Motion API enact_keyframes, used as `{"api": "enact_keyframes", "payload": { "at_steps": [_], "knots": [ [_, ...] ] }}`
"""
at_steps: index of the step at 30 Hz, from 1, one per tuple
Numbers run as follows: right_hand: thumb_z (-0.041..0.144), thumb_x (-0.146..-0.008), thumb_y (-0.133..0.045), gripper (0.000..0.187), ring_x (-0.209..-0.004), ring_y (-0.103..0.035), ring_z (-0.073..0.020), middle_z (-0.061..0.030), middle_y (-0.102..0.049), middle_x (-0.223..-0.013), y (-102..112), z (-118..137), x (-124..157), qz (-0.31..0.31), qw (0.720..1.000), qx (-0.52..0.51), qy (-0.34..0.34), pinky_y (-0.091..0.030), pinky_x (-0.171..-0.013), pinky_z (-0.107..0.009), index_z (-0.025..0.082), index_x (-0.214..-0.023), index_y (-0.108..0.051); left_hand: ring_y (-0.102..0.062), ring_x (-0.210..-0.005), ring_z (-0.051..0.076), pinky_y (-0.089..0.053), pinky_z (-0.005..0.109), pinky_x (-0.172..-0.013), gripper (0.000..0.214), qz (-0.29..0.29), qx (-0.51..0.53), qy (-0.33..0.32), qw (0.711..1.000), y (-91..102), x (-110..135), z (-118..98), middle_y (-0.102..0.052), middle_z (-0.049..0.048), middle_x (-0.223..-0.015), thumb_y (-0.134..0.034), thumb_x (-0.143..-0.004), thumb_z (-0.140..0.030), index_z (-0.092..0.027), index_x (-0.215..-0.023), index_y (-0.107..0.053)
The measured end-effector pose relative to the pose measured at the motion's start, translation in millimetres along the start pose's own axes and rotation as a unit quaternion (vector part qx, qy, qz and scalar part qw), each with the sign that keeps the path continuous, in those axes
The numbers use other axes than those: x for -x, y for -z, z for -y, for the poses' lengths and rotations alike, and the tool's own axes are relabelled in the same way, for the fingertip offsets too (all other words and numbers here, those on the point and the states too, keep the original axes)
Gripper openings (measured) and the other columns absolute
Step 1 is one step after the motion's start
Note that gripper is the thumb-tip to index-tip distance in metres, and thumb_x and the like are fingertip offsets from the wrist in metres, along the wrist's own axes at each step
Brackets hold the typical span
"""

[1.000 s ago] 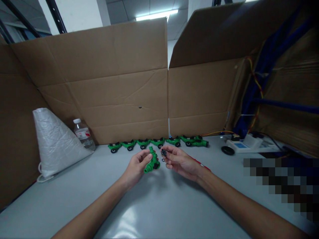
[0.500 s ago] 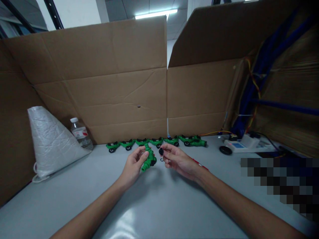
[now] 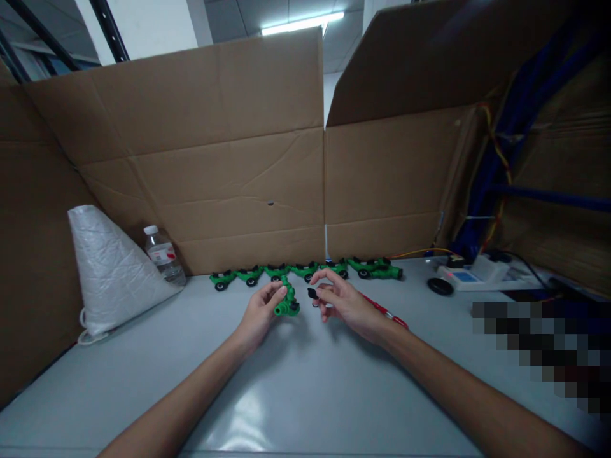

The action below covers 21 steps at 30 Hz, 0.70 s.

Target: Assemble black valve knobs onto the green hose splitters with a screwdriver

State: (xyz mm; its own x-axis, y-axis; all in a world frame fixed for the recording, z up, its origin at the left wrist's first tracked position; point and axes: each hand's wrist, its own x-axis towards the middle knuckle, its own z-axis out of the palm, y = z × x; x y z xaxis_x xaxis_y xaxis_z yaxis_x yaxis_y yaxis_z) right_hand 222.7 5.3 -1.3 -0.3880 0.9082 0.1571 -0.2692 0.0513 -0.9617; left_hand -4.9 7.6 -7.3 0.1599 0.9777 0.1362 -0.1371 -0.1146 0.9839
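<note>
Cardboard (image 3: 205,159) backs the tabletop (image 3: 286,394). Your left hand (image 3: 258,312) has its thumb and fingers pinched on the green toy (image 3: 288,299). Your right hand (image 3: 351,308) grips a small black part (image 3: 312,293) at the thumb tip, near the toy but apart. Judged: toy light, stiff, probably plastic; hold by its body. Part likely easy to drop; take its edges. Beyond both hands' fingertips: green cars (image 3: 251,276).
</note>
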Motion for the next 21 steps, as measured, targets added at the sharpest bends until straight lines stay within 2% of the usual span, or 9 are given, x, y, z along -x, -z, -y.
{"api": "enact_keyframes", "payload": {
  "at_steps": [7, 10, 15, 21],
  "knots": [
    [0.048, -0.085, -0.08, 0.033, -0.067, -0.06, -0.0137, 0.0, -0.064, -0.08, 4.1, -4.1, -2.3, 0.001, 1.0, -0.004, -0.017, -0.054, -0.064, -0.029, 0.022, -0.101, -0.068, -0.061, -0.081, 0.017, -0.046, 0.028, -0.078, 0.045, -0.012, -0.033, -0.025, 0.999, -0.5, 0.6, -0.2, -0.07, 0.004, -0.09, -0.085, -0.082, -0.054, -0.015, -0.101, -0.074],
    [0.043, -0.083, -0.082, 0.031, -0.064, -0.059, -0.012, -0.0024, -0.069, -0.084, 7.1, -6.4, -4.5, -0.014, 0.999, -0.03, -0.041, -0.054, -0.065, -0.028, 0.02, -0.101, -0.071, -0.062, -0.085, 0.017, -0.046, 0.028, -0.08, 0.043, 0.001, -0.063, -0.041, 0.997, 0.5, 0.5, 0.4, -0.07, 0.0049, -0.094, -0.082, -0.085, -0.053, -0.015, -0.103, -0.073],
    [0.031, -0.077, -0.088, 0.03, -0.067, -0.061, -0.0114, -0.0045, -0.073, -0.09, 8.6, -9.7, -4.7, -0.014, 0.995, -0.067, -0.072, -0.053, -0.066, -0.027, 0.02, -0.101, -0.074, -0.059, -0.08, 0.016, -0.045, 0.026, -0.075, 0.043, 0.023, -0.096, -0.057, 0.993, -2.1, 2.4, -1.8, -0.068, 0.0031, -0.09, -0.081, -0.085, -0.054, -0.015, -0.102, -0.073],
    [0.034, -0.072, -0.093, 0.035, -0.073, -0.062, -0.0121, -0.0037, -0.072, -0.097, 2.1, -15.6, -4.4, -0.01, 0.997, -0.051, -0.061, -0.054, -0.07, -0.028, 0.019, -0.1, -0.077, -0.064, -0.087, 0.02, -0.05, 0.03, -0.082, 0.044, 0.066, -0.11, -0.064, 0.99, -7.4, 7.2, -5.8, -0.073, 0.0079, -0.1, -0.081, -0.086, -0.053, -0.015, -0.107, -0.074]
  ]
}}
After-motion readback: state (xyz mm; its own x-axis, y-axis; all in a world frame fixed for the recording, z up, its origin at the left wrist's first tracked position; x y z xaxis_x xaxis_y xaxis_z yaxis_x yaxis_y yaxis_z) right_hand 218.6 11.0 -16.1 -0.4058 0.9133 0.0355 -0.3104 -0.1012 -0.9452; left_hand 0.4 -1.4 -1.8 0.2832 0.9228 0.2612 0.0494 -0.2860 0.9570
